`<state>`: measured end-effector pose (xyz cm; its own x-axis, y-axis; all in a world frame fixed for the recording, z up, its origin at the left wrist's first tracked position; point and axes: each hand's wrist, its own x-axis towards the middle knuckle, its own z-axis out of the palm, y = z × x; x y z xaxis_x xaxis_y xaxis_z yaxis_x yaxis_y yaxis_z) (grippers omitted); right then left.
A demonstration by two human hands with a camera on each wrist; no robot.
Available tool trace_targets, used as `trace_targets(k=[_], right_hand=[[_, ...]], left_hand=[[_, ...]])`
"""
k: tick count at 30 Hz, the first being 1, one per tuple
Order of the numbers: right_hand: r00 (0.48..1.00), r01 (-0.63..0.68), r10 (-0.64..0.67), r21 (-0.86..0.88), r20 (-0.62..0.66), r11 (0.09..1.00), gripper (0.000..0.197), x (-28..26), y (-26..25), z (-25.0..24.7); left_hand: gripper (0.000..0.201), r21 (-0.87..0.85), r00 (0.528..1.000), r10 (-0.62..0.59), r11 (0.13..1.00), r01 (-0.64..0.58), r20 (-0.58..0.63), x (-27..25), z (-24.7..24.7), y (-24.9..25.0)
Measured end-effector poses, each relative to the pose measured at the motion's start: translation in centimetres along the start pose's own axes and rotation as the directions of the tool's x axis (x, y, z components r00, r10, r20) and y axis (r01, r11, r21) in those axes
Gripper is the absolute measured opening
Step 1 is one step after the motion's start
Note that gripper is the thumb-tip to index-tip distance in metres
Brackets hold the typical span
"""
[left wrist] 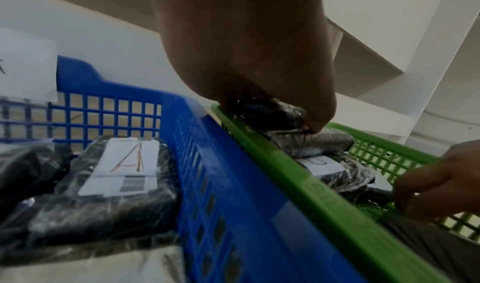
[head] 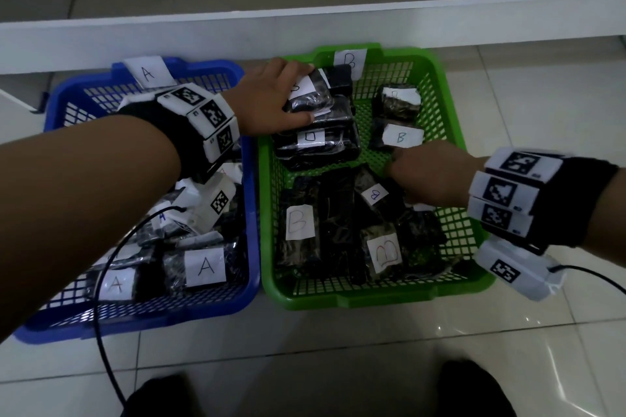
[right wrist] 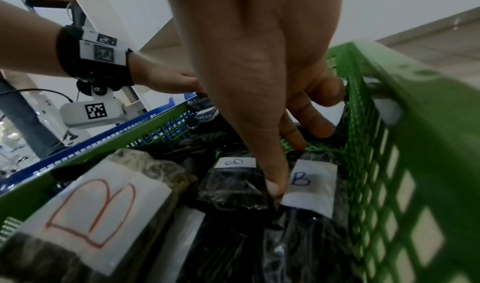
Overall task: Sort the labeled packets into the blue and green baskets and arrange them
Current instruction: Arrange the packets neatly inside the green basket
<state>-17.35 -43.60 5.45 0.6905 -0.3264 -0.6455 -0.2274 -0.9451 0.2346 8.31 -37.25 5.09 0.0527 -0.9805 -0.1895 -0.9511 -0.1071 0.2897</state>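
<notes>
Sorting appears largely done: packets marked A are seen in the blue basket (head: 252, 210) at nine o'clock, packets marked B in the green basket (head: 450, 132) at three o'clock, the two rims touching side by side on the tiled floor (head: 338, 349).

Left hand (head: 271, 96) is reached across the blue basket to the far-left corner of the green one, at about eleven o'clock within it. Its fingers are curled over the top packet (head: 310, 95) of a stack (head: 318, 140), thumb along the near edge; the grip is judged to serve squaring that packet onto the pile.

Right hand (head: 430, 176) is lowered into the middle of the green basket. Its thumb tip (right wrist: 275, 184) is pressed down between two B-labelled packets (right wrist: 309, 187), the other fingers bent toward the mesh floor. Whether a packet is pinched cannot be told with certainty from the blurred wrist view; a parting or nudging of neighbours seems likelier.

Remaining work is judged to be arrangement only.
</notes>
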Motion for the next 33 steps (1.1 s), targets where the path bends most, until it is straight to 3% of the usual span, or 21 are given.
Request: trace_targets(k=[4, 7, 10, 14, 19, 23, 27, 33], right_hand=[[0.999, 0.03, -0.032, 0.048, 0.04, 0.998, 0.034, 1.0, 0.3, 0.5], [0.997, 0.037, -0.049, 0.175, 0.066, 0.984, 0.037, 1.6, 0.6, 0.8], [0.994, -0.012, -0.035, 0.418, 0.106, 0.908, 0.046, 1.9, 0.6, 0.6], [0.988, -0.058, -0.026, 0.522, 0.151, 0.851, 0.055, 1.9, 0.3, 0.8], [0.979, -0.137, 0.006, 0.644, 0.202, 0.753, 0.043, 1.7, 0.9, 0.0], [0.957, -0.24, 0.023, 0.743, 0.29, 0.625, 0.033, 1.4, 1.8, -1.0], [0.938, -0.306, 0.048, 0.758, 0.343, 0.576, 0.026, 1.1, 2.6, -1.8], [0.935, -0.306, -0.007, 0.82, 0.353, 0.484, 0.019, 0.1, 4.8, -3.9]], left_hand=[[0.103, 0.005, 1.0, 0.001, 1.0, -0.001, 0.002, 0.0, 0.0, 0.0], [0.103, 0.009, 1.0, 0.0, 1.0, 0.0, 0.006, 0.0, 0.0, 0.0], [0.103, 0.008, 1.0, -0.005, 1.0, 0.005, 0.01, 0.0, -0.1, 0.0], [0.103, 0.004, 1.0, -0.008, 1.0, 0.008, 0.011, 0.0, -0.1, 0.2], [0.103, -0.001, 1.0, -0.022, 1.0, 0.022, 0.022, 0.0, -0.2, 0.4], [0.103, -0.011, 0.999, -0.033, 0.999, 0.033, 0.026, 0.1, -0.3, 0.5], [0.104, -0.13, 0.998, -0.056, 0.99, 0.06, 0.032, 0.1, -0.7, 0.8], [0.094, -0.126, 0.992, -0.081, 0.99, 0.068, -0.099, 0.1, -1.3, 1.6]])
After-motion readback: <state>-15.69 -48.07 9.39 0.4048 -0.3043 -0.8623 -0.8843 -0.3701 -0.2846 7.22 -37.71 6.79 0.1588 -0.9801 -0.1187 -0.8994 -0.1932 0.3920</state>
